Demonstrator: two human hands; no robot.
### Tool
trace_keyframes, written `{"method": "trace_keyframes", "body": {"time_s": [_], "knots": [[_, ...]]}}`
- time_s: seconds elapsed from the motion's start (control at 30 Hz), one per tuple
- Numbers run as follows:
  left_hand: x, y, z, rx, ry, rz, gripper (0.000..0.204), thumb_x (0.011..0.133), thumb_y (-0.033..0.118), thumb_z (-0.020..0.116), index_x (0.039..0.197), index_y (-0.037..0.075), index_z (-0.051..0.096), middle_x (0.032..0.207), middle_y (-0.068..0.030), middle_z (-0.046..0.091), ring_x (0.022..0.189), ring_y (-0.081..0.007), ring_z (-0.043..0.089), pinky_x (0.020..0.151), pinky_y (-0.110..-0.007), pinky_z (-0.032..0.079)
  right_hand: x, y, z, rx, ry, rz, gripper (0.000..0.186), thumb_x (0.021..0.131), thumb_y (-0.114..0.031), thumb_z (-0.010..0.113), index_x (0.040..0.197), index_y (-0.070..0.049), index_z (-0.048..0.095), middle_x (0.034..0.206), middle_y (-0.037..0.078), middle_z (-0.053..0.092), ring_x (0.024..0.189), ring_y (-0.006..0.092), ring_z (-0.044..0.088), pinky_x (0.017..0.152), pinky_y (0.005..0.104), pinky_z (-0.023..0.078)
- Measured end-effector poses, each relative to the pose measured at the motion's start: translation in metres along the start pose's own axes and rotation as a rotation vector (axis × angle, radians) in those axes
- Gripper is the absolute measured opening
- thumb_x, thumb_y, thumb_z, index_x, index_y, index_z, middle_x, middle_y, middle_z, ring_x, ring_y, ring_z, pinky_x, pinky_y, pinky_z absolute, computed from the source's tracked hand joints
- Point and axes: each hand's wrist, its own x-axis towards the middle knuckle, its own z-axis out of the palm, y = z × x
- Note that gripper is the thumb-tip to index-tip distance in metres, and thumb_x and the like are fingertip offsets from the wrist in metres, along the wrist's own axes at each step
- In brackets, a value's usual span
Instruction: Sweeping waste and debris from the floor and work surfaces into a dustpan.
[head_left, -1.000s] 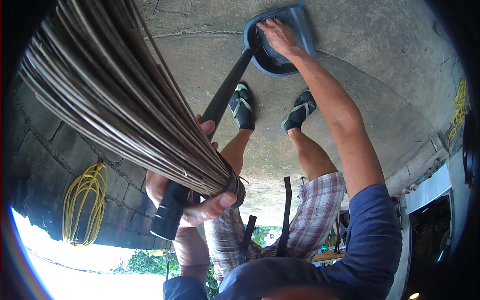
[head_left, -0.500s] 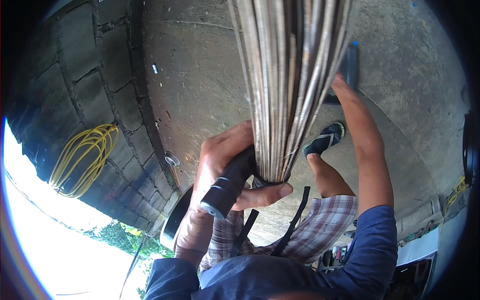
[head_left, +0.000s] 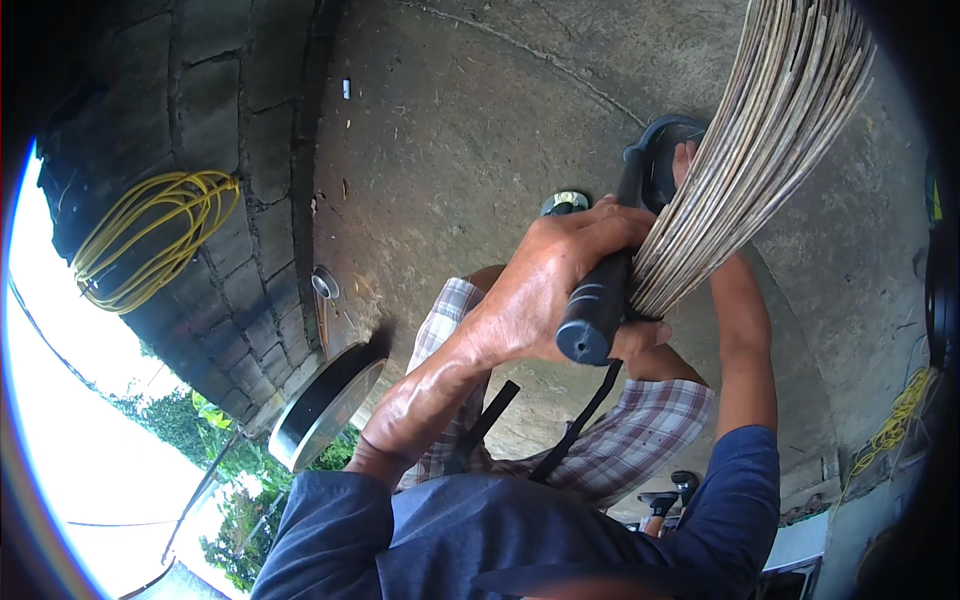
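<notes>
Centre of the frame: the left hand point(head_left: 555, 275) is clenched around the black cylindrical handle point(head_left: 598, 300) of a broom of long pale stiff bristles point(head_left: 760, 140), which fan toward the upper right. Behind them, the right hand point(head_left: 686, 160) rests on a dark blue plastic dustpan point(head_left: 655, 150) on the grey concrete floor point(head_left: 470, 120); its grip cannot be told. A coiled yellow cable point(head_left: 150, 235) lies at left.

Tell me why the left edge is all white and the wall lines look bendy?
In the head view, bright daylight outdoors washes out the lower left edge to white; the fisheye lens curves the block wall joints; the broom bristles, close to the camera, look slightly soft, while the left hand on the dark handle stays sharp.
</notes>
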Motion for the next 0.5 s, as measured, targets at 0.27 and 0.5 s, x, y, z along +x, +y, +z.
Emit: {"method": "trace_keyframes", "body": {"time_s": [0.27,0.5], "knots": [[-0.071,0.052,0.003,0.229,0.071,0.044,0.066,0.057,0.029,0.083,0.109,-0.006,0.063,0.095,-0.0213,0.067,0.090,-0.0345,0.067,0.082,-0.042,0.053,-0.297,-0.108,-0.120,0.742,0.651,0.128,0.026,0.093,-0.011,0.055,0.116,0.000,0.061,0.087,0.013,0.066,0.074,0.0245,0.064,0.059,0.0364,0.051],[-0.092,0.176,0.052,0.240,-0.067,-0.105,0.060,0.057,0.023,0.083,0.107,-0.005,0.065,0.088,-0.0163,0.067,0.079,-0.0244,0.067,0.073,-0.034,0.052,-0.471,-0.033,-0.289,2.379,0.149,1.034,0.022,0.091,-0.003,0.063,0.113,0.001,0.063,0.083,0.006,0.063,0.061,0.0090,0.054,0.044,0.0217,0.039]]}}
